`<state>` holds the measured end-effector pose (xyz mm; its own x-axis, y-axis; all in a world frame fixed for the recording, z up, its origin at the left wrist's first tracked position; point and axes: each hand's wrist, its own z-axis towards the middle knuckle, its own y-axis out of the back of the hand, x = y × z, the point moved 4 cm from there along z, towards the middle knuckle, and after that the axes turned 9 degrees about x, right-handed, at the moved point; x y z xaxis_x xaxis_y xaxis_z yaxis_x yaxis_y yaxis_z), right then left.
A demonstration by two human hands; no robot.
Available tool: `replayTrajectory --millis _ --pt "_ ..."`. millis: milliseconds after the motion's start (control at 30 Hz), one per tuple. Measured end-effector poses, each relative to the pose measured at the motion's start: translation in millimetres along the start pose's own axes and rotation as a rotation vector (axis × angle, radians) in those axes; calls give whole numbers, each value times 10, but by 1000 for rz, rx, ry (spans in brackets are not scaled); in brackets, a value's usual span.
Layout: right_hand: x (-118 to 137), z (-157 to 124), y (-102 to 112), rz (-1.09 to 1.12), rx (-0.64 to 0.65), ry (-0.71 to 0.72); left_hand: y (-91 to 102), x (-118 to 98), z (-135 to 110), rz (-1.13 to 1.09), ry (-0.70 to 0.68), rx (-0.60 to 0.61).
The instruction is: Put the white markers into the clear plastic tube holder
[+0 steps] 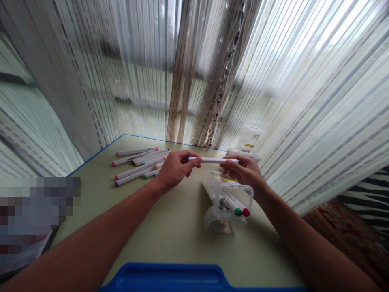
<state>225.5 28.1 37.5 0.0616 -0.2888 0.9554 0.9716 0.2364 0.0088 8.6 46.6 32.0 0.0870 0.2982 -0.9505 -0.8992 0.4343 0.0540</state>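
Note:
A white marker (211,160) with blue ends is held level above the table, gripped at both ends. The fingers of my left hand (179,166) pinch its left end. Its right end sits between the thumb and fingers of my right hand (243,168). Below my right hand, a clear plastic case (209,186) lies on its side, its end facing me. Inside it are a few markers, among them one with a green tip (238,211) and one with a red tip (246,212). Left of my left hand lies a loose pile of white markers (136,172) with coloured ends.
The pale green table (170,239) has a blue edge and a blue moulded tray (170,275) at the front. Another clear case (246,151) stands behind my right hand. Sheer striped curtains (139,81) hang behind the table. A blurred-out object (30,219) is at left.

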Motion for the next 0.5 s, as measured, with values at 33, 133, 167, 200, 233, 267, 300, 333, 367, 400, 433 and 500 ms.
replayTrajectory --millis 33,133,167,200,233,267,300,333,367,400,433,500 --pt "2 -1 -2 3 -1 -1 -1 1 0 -1 2 2" --pt "5 -4 -5 9 -5 -5 -2 3 0 -8 5 5" --pt "4 -6 -5 14 -6 -8 -2 3 1 -11 5 4" --pt "3 -7 -4 20 -8 -12 -1 2 1 -17 4 2" --pt "0 -8 -3 25 -10 -17 -1 2 2 -23 3 -1" --pt "-3 -9 -2 30 -12 -22 0 1 3 -29 2 -4" --pt "-5 -10 0 35 -14 -26 -1 0 3 -33 2 -5" --pt "-7 -10 1 40 -17 -29 -1 -2 4 -36 2 -7" --pt "-9 -10 2 46 -20 -30 -2 -4 3 -39 2 -8" --pt "-10 -10 2 50 -22 -30 -3 -6 2 -41 3 -9" --pt "-11 -10 2 55 -24 -32 -5 -9 -1 -43 4 -9" --pt "-13 -11 1 61 -28 -40 -5 -14 -6 -52 4 -13"
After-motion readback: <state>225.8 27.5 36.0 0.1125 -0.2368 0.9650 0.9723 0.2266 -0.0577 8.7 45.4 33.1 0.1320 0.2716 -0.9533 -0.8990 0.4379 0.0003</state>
